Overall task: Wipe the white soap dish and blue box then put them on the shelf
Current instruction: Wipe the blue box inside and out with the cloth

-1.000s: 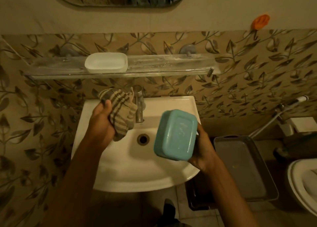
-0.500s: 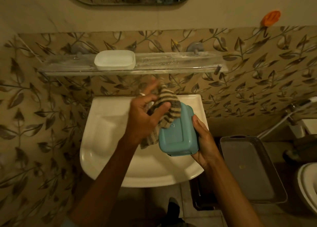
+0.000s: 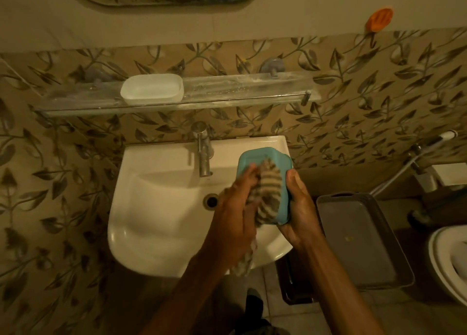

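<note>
The blue box (image 3: 255, 159) is held upside down over the right side of the white sink (image 3: 156, 208), gripped along its right edge by my right hand (image 3: 299, 208). My left hand (image 3: 235, 208) presses a striped cloth (image 3: 269, 195) against the box's bottom, and the cloth's tail hangs below my wrist. The white soap dish (image 3: 152, 89) stands on the glass shelf (image 3: 240, 92) above the sink, left of the shelf's middle.
A chrome tap (image 3: 203, 149) rises at the back of the sink, just left of the box. A grey tray (image 3: 358, 238) sits low to the right, with a toilet (image 3: 447, 261) beyond it. An orange holder (image 3: 379, 18) hangs on the wall.
My left hand brought the striped cloth from the left onto the blue box and has slid it down over the box's bottom. The box has tilted flatter in my right hand.
</note>
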### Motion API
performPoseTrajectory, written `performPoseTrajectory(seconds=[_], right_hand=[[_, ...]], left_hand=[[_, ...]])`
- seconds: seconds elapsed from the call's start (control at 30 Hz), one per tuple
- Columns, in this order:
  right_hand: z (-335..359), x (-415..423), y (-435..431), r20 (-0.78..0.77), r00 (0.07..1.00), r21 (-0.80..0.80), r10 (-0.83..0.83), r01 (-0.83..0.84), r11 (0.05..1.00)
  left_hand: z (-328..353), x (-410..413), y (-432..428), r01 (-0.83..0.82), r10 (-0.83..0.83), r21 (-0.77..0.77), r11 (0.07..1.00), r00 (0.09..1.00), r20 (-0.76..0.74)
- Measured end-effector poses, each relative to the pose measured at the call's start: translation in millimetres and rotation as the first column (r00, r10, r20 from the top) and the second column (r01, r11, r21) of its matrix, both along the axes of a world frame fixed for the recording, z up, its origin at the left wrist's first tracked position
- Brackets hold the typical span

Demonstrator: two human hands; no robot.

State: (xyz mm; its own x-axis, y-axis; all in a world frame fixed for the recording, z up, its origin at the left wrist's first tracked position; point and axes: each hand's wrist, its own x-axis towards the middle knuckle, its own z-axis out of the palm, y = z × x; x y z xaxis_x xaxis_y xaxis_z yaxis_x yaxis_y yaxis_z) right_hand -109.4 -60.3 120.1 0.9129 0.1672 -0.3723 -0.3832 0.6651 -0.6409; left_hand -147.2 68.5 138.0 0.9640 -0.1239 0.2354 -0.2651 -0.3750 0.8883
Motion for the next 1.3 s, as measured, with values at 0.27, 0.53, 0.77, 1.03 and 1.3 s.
performPoseTrajectory(seconds=[0.27, 0.53, 0.77, 1.03, 1.3], right_hand=[[-0.7, 1.5, 1.5, 0.025, 0.997, 0.054, -0.073, 0.072, 0.996], [-17.1, -16.1, 6.1, -0.008, 1.000, -0.042, -0.007, 0.007, 0.999], [-10.6, -13.8, 8.3, -0.001, 1.000, -0.031, -0.029, 0.029, 0.999], [-13.5, 3.7, 7.4, -0.071, 0.991, -0.082, -0.115, 0.109, 0.991], [-14.6, 11.9, 20.4, -0.011, 0.999, -0.116, -0.038, 0.036, 0.993]], left_hand=[[17.2, 22.6, 11.6, -0.068, 0.072, 0.051, 0.996, 0.993, -0.092], [10.6, -5.3, -35.7, -0.094, 0.120, 0.260, 0.961, 0.989, -0.085], [10.3, 37.3, 7.6, -0.209, 0.225, 0.101, 0.973, 0.956, -0.189], [3.2, -15.5, -32.4, -0.196, 0.209, 0.211, 0.958, 0.977, -0.041], [6.9, 75.0, 10.3, -0.154, 0.166, 0.071, 0.986, 0.962, -0.219]])
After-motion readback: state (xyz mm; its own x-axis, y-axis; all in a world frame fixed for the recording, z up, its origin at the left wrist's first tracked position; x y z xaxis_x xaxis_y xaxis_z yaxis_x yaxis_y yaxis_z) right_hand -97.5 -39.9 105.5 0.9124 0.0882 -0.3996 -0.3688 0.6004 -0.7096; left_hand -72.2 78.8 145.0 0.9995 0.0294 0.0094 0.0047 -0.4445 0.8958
